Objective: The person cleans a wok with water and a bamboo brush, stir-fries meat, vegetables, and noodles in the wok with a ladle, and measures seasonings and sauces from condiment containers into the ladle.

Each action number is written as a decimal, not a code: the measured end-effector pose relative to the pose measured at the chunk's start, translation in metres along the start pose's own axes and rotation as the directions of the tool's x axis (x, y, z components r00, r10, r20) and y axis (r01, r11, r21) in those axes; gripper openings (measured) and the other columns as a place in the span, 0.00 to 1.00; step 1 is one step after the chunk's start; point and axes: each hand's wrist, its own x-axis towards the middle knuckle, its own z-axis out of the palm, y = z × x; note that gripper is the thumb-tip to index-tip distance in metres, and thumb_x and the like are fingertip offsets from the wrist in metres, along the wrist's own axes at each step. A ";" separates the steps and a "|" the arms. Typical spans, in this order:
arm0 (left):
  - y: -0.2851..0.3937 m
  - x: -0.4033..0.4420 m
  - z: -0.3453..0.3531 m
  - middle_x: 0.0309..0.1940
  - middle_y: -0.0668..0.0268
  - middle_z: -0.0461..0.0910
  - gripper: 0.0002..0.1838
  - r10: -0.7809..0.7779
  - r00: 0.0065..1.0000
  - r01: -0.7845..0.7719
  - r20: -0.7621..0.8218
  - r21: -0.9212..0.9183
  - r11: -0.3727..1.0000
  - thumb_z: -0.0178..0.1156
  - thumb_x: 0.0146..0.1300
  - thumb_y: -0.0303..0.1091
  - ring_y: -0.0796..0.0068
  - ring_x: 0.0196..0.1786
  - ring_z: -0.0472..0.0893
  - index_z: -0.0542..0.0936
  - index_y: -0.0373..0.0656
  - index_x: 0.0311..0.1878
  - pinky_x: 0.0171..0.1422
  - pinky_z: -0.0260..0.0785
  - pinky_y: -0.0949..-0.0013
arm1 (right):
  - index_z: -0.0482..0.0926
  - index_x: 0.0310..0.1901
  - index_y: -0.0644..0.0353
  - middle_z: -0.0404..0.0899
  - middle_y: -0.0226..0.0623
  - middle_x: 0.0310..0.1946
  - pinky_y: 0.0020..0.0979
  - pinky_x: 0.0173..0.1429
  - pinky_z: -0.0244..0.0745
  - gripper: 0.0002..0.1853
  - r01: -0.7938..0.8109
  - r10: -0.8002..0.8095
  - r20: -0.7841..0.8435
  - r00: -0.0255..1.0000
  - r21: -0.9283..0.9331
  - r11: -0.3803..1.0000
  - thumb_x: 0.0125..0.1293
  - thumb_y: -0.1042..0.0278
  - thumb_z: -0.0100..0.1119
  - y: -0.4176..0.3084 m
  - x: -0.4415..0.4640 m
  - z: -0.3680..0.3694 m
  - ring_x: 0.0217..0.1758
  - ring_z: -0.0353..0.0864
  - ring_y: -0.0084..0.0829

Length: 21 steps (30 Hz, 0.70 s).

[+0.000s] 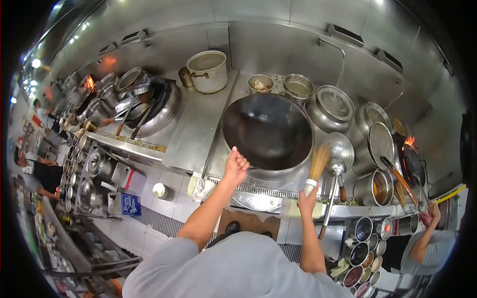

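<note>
At the stove [191, 144], brush [318, 163] in right hand [307, 201], wok [268, 131], pot [364, 191] of brown liquid [381, 188]

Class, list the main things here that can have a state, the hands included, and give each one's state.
Wok, uncovered
Left hand, fingers curled, near the wok
Brush, held, bristles fanned out
Right hand, closed on the brush
Perforated strainer, not held
Tall pot, lidless, upright
Flame at right, lit

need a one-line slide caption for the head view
Right hand holding a brush beside a dark wok on a steel range, left hand curled by the near-left rim.
</note>
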 end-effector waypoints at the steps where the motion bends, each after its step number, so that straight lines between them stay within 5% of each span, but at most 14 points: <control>1: 0.012 -0.010 0.001 0.14 0.76 0.54 0.19 0.009 1.000 -0.009 -0.016 0.043 0.999 0.52 0.74 0.47 0.82 0.15 0.52 0.66 0.50 0.27 0.22 0.52 0.74 | 0.49 0.75 0.62 0.70 0.60 0.62 0.40 0.63 0.71 0.46 0.005 -0.005 -0.001 1.000 0.000 1.000 0.58 0.66 0.63 -0.022 -0.007 -0.009 0.57 0.79 0.49; 3: 0.023 -0.029 0.007 0.14 0.76 0.53 0.19 0.016 1.000 -0.014 -0.026 0.098 0.995 0.52 0.74 0.48 0.83 0.14 0.51 0.66 0.50 0.27 0.20 0.49 0.74 | 0.51 0.75 0.58 0.72 0.56 0.62 0.41 0.62 0.71 0.45 0.533 -0.533 0.009 0.846 -0.064 0.844 0.60 0.62 0.65 -0.080 -0.019 -0.029 0.59 0.78 0.50; 5: 0.028 -0.042 0.022 0.15 0.77 0.51 0.18 0.038 0.999 -0.034 -0.014 0.201 0.979 0.51 0.74 0.47 0.83 0.14 0.50 0.65 0.50 0.29 0.18 0.47 0.75 | 0.55 0.74 0.49 0.75 0.51 0.59 0.40 0.62 0.71 0.44 0.561 -0.525 0.342 0.780 -0.007 0.828 0.60 0.55 0.66 -0.141 -0.019 -0.029 0.60 0.78 0.48; 7: 0.027 -0.058 0.044 0.15 0.77 0.53 0.18 0.036 0.999 -0.041 0.021 0.248 0.968 0.51 0.75 0.46 0.84 0.14 0.49 0.65 0.49 0.29 0.18 0.46 0.75 | 0.58 0.73 0.43 0.76 0.49 0.58 0.40 0.58 0.74 0.40 0.810 -0.704 0.514 0.491 0.029 0.586 0.61 0.52 0.65 -0.162 0.017 0.008 0.54 0.82 0.44; 9: 0.027 -0.078 0.055 0.16 0.76 0.55 0.17 0.036 0.991 -0.083 0.131 0.374 0.924 0.51 0.75 0.45 0.85 0.14 0.50 0.65 0.49 0.29 0.19 0.46 0.76 | 0.56 0.72 0.43 0.79 0.51 0.52 0.42 0.43 0.81 0.40 0.519 -0.363 0.657 0.660 -0.051 0.853 0.62 0.49 0.63 -0.168 0.077 0.054 0.40 0.86 0.44; 10: 0.029 -0.086 0.057 0.17 0.75 0.57 0.17 0.021 0.988 -0.081 0.155 0.395 0.915 0.51 0.75 0.44 0.86 0.15 0.51 0.65 0.48 0.29 0.18 0.45 0.76 | 0.54 0.72 0.45 0.81 0.51 0.46 0.41 0.35 0.81 0.41 0.217 -0.193 0.418 0.888 -0.010 0.976 0.62 0.49 0.63 -0.179 0.088 0.070 0.34 0.85 0.44; 11: 0.032 -0.089 0.058 0.17 0.75 0.57 0.17 0.012 0.987 -0.077 0.161 0.403 0.912 0.51 0.75 0.44 0.86 0.15 0.51 0.65 0.48 0.29 0.18 0.45 0.76 | 0.52 0.72 0.46 0.82 0.51 0.40 0.40 0.27 0.81 0.42 -0.081 0.061 0.172 0.983 0.114 0.990 0.62 0.49 0.63 -0.191 0.091 0.088 0.27 0.85 0.43; 13: 0.039 -0.091 0.059 0.17 0.75 0.58 0.17 -0.011 0.983 -0.081 0.184 0.482 0.872 0.51 0.75 0.42 0.86 0.14 0.52 0.65 0.48 0.29 0.18 0.45 0.76 | 0.48 0.73 0.46 0.81 0.51 0.32 0.38 0.21 0.78 0.43 -0.184 0.119 0.163 0.979 0.482 0.857 0.62 0.49 0.63 -0.198 0.089 0.137 0.22 0.82 0.42; 15: 0.043 -0.090 0.062 0.17 0.75 0.58 0.17 -0.037 0.985 -0.055 0.171 0.502 0.863 0.51 0.75 0.41 0.86 0.14 0.52 0.65 0.48 0.28 0.17 0.44 0.76 | 0.49 0.72 0.47 0.81 0.51 0.38 0.34 0.20 0.78 0.41 0.122 -0.193 0.379 0.905 0.204 0.971 0.64 0.51 0.62 -0.230 0.018 0.116 0.24 0.83 0.40; 17: 0.046 -0.090 0.060 0.17 0.75 0.58 0.17 -0.036 0.976 -0.088 0.215 0.541 0.836 0.50 0.75 0.40 0.86 0.14 0.52 0.64 0.48 0.27 0.18 0.44 0.76 | 0.47 0.72 0.49 0.81 0.48 0.36 0.32 0.19 0.78 0.42 0.856 -0.854 -0.064 0.517 0.031 0.516 0.64 0.51 0.62 -0.196 0.019 0.128 0.23 0.82 0.40; 18: 0.048 -0.092 0.054 0.17 0.75 0.57 0.18 -0.053 0.967 -0.093 0.250 0.537 0.838 0.50 0.75 0.40 0.86 0.14 0.52 0.63 0.47 0.27 0.18 0.44 0.75 | 0.48 0.72 0.49 0.80 0.46 0.36 0.32 0.18 0.77 0.42 0.483 -0.521 0.144 0.841 0.232 0.844 0.64 0.51 0.62 -0.178 0.031 0.127 0.23 0.82 0.38; 19: 0.048 -0.091 0.055 0.17 0.75 0.57 0.18 -0.054 0.968 -0.091 0.247 0.541 0.836 0.50 0.75 0.40 0.86 0.14 0.52 0.63 0.47 0.27 0.18 0.44 0.75 | 0.48 0.72 0.50 0.80 0.45 0.35 0.32 0.18 0.77 0.41 -0.027 -0.102 0.405 0.909 0.301 0.953 0.64 0.52 0.61 -0.170 0.049 0.127 0.22 0.82 0.37; 20: 0.048 -0.091 0.056 0.17 0.75 0.58 0.18 -0.058 0.962 -0.099 0.267 0.538 0.837 0.51 0.75 0.40 0.86 0.14 0.53 0.63 0.48 0.27 0.18 0.43 0.75 | 0.52 0.68 0.46 0.77 0.39 0.35 0.31 0.17 0.75 0.33 -0.328 0.170 0.356 0.919 0.452 0.829 0.68 0.53 0.57 -0.173 0.051 0.138 0.20 0.80 0.31; 21: 0.048 -0.095 0.054 0.17 0.75 0.58 0.18 -0.066 0.958 -0.099 0.280 0.537 0.838 0.51 0.75 0.39 0.86 0.14 0.53 0.63 0.48 0.27 0.18 0.43 0.74 | 0.53 0.67 0.47 0.76 0.38 0.31 0.30 0.16 0.74 0.33 -0.320 0.153 0.339 0.928 0.518 0.793 0.67 0.54 0.58 -0.183 0.043 0.132 0.19 0.79 0.30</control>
